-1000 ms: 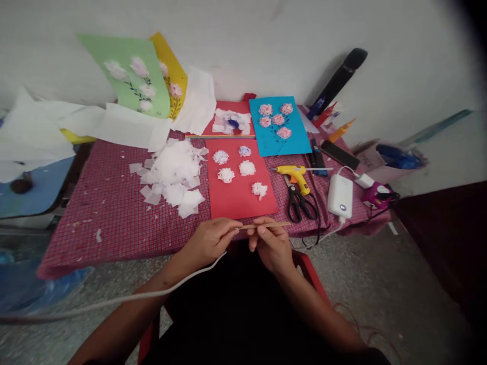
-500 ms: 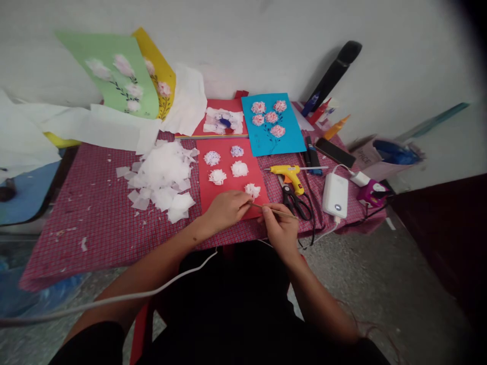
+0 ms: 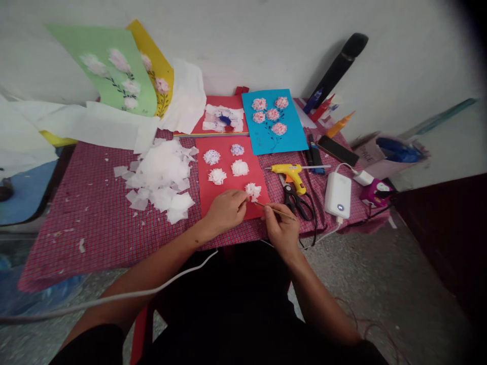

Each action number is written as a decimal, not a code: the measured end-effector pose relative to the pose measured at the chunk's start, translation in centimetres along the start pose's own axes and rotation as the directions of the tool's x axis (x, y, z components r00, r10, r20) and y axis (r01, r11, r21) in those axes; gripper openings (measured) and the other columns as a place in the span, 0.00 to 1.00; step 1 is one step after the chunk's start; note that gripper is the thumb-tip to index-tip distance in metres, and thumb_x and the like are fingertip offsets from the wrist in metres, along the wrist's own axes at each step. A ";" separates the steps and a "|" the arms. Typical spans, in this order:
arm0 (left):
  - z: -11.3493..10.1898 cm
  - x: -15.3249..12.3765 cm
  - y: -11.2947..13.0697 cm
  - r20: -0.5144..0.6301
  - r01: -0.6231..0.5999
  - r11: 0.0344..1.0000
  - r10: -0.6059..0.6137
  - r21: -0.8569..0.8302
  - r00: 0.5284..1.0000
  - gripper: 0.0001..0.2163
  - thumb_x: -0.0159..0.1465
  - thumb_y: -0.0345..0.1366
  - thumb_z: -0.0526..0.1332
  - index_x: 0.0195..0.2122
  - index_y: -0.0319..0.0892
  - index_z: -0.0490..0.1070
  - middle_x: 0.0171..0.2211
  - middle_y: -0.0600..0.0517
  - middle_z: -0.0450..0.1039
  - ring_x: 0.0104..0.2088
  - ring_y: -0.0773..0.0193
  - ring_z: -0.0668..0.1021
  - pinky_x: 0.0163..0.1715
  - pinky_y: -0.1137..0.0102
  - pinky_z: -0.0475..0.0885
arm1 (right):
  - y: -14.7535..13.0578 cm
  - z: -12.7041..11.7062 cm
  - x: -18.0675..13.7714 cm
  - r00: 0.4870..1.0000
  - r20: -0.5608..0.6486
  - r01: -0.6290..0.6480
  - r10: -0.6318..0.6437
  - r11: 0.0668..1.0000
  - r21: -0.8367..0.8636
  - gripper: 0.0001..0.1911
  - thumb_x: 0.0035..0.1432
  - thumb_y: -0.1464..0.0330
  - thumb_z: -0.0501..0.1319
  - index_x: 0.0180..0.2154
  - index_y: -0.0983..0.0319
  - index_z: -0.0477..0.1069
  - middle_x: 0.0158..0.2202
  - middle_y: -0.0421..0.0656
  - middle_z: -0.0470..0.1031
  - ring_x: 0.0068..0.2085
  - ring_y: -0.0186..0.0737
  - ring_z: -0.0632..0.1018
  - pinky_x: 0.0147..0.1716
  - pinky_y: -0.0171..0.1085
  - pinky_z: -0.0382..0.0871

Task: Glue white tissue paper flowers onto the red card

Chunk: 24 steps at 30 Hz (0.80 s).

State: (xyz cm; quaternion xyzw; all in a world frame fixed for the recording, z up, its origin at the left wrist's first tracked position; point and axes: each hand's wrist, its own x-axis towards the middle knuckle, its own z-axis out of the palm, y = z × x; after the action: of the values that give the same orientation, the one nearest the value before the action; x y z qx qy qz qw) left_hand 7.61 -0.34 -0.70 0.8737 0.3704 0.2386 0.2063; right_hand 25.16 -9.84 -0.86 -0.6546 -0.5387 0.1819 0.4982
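Head view: two hands work at a white tissue puff on red paper

The left hand (image 3: 224, 212) is half closed, its fingers curled, with the fingertips (image 3: 243, 198) at the edge of a white tissue puff (image 3: 253, 191); whether they grip it, I cannot tell. The right hand (image 3: 281, 228) pinches a thin wooden stick (image 3: 274, 210) between thumb and fingers, its tip just beside the puff. The puff sits at the lower right of a red paper sheet (image 3: 224, 188), near the sheet's edge, with four other white puffs and a bluish one above and beside it. To the left, a heap of tissue squares (image 3: 163, 177) lies on a red checked cloth (image 3: 87, 228). To the right are a yellow glue gun (image 3: 289, 171) and black-handled scissors (image 3: 294, 203), with a blue card of pink paper flowers (image 3: 274, 121) beyond.
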 end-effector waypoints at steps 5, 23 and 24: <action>-0.6 0.1 0.1 0.058 -0.022 1.000 0.021 0.006 0.998 0.09 0.63 0.24 0.55 0.38 0.42 0.71 0.37 0.49 0.78 0.40 0.58 0.78 0.44 0.63 0.74 | -0.1 0.0 0.2 0.999 -0.032 -0.013 0.013 1.000 0.006 0.08 0.67 0.63 0.62 0.41 0.60 0.77 0.30 0.42 0.81 0.27 0.39 0.81 0.31 0.39 0.77; -0.2 0.0 -0.5 0.101 -0.129 0.992 0.127 0.008 0.987 0.08 0.64 0.24 0.54 0.40 0.42 0.69 0.41 0.47 0.78 0.42 0.56 0.77 0.47 0.60 0.73 | 0.2 0.9 0.6 0.997 -0.060 0.030 -0.038 0.992 -0.122 0.10 0.68 0.62 0.61 0.43 0.59 0.79 0.36 0.45 0.84 0.37 0.44 0.85 0.38 0.42 0.81; -0.2 0.0 -0.5 0.101 -0.130 0.992 0.129 0.006 0.987 0.08 0.64 0.24 0.54 0.40 0.42 0.69 0.41 0.47 0.78 0.42 0.56 0.77 0.47 0.60 0.73 | 0.2 1.0 0.6 0.997 -0.060 0.049 -0.058 0.989 -0.140 0.10 0.68 0.63 0.61 0.43 0.59 0.79 0.36 0.45 0.84 0.37 0.44 0.85 0.38 0.42 0.81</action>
State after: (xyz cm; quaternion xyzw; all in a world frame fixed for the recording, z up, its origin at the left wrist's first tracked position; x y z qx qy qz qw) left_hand 7.21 0.01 -0.83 0.9080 0.3036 0.2050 0.2032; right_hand 24.74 -8.80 -1.27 -0.6784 -0.5513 0.1096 0.4731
